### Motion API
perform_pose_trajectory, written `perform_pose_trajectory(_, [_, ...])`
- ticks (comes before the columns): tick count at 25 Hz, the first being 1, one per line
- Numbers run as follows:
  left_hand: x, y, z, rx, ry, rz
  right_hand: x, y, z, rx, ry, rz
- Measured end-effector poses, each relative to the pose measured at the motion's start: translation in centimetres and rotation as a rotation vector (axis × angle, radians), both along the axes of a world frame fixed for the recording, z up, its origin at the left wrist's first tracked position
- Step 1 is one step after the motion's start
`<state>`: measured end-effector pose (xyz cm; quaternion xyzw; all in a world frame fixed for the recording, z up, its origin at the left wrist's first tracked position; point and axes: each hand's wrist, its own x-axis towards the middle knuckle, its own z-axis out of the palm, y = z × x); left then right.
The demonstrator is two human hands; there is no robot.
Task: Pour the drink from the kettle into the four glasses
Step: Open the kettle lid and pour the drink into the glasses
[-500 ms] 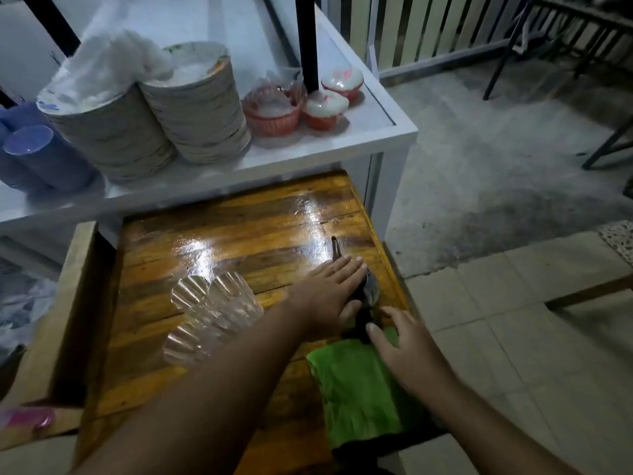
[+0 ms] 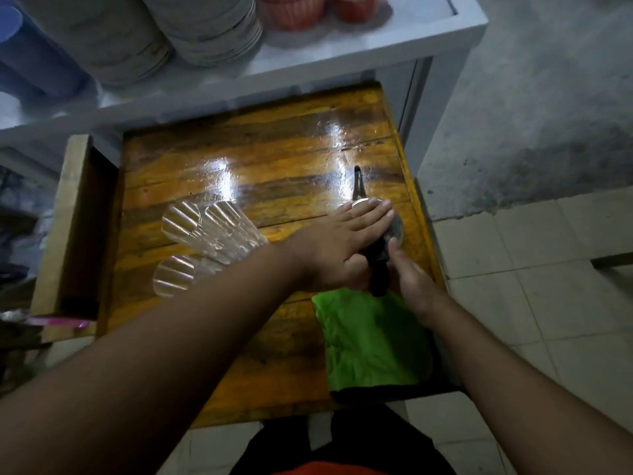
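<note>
Here, at the far left of the frame, a wooden side rail (image 2: 73,214) runs down beside the glossy wooden bench (image 2: 274,159), which fills the centre. Left of centre on the bench stand the ribbed clear glasses (image 2: 205,231), bunched together and touching one another; three rims show plainly, and the forearm crossing in front hides how many more there are. The left hand (image 2: 342,245) reaches across from the lower left and lies flat on top of the kettle (image 2: 383,228), its fingers (image 2: 370,214) straight and pressed together over the lid. The kettle sits right of centre, near the bench's right edge, well apart from the glasses; its thin dark spout (image 2: 357,183) points toward the top of the frame and its black handle (image 2: 378,272) toward the bottom. The right hand (image 2: 411,279) comes in from the lower right and rests against the handle, thumb up along the kettle's side; whether its fingers close round the handle cannot be told. Just below both hands a green cloth (image 2: 370,341) lies on the bench's lower right part. Along the top, a white shelf (image 2: 342,60) carries stacked plates (image 2: 212,32) and red cups (image 2: 294,12).
</note>
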<state>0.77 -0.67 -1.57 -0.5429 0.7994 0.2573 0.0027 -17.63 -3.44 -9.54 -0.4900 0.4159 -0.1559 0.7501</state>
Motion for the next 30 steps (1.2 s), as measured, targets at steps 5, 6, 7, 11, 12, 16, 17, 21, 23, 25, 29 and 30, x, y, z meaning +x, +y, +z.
perform_pose_trajectory(5, [-0.1, 0.0, -0.1, 0.011, 0.051, 0.035, 0.4, 0.4, -0.6, 0.097, -0.171, -0.040])
perform_pose_trajectory(6, [0.0, 0.0, -0.1, 0.008, 0.056, 0.036, 0.5, 0.3, -0.5, 0.092, -0.173, -0.040])
perform_pose_trajectory(7, [0.0, -0.1, -0.1, 0.006, 0.058, 0.035, 0.7, 0.2, -0.4, 0.093, -0.180, -0.028])
perform_pose_trajectory(11, [0.1, -0.2, -0.2, 0.012, 0.047, 0.035, 1.0, -0.2, 0.3, 0.141, -0.229, -0.024])
perform_pose_trajectory(12, [0.0, -0.1, -0.1, 0.012, 0.039, 0.035, 1.0, 0.0, 0.2, 0.120, -0.228, -0.024])
perform_pose_trajectory(16, [-0.1, 0.1, 0.2, 0.014, -0.008, 0.021, 1.1, 0.7, 0.2, 0.057, -0.230, -0.028])
perform_pose_trajectory(17, [-0.1, 0.1, 0.3, 0.015, -0.023, 0.008, 1.1, 0.8, 0.3, 0.047, -0.227, -0.020])
perform_pose_trajectory(21, [0.6, 0.6, 0.5, 0.000, -0.070, -0.038, 0.9, 1.4, 0.0, -0.009, -0.190, 0.025])
perform_pose_trajectory(23, [0.6, 1.3, 0.6, -0.018, -0.072, -0.044, 0.6, 2.0, -0.1, -0.045, -0.161, 0.038])
perform_pose_trajectory(25, [0.6, 2.2, 1.1, -0.043, -0.056, -0.028, 0.5, 2.4, 0.2, -0.081, -0.149, 0.045])
perform_pose_trajectory(29, [0.7, 4.5, 2.9, -0.112, -0.011, 0.019, 0.2, 3.2, 2.0, -0.149, -0.163, 0.105])
perform_pose_trajectory(30, [0.8, 5.1, 3.5, -0.131, -0.008, 0.023, 0.2, 3.6, 2.7, -0.152, -0.179, 0.113])
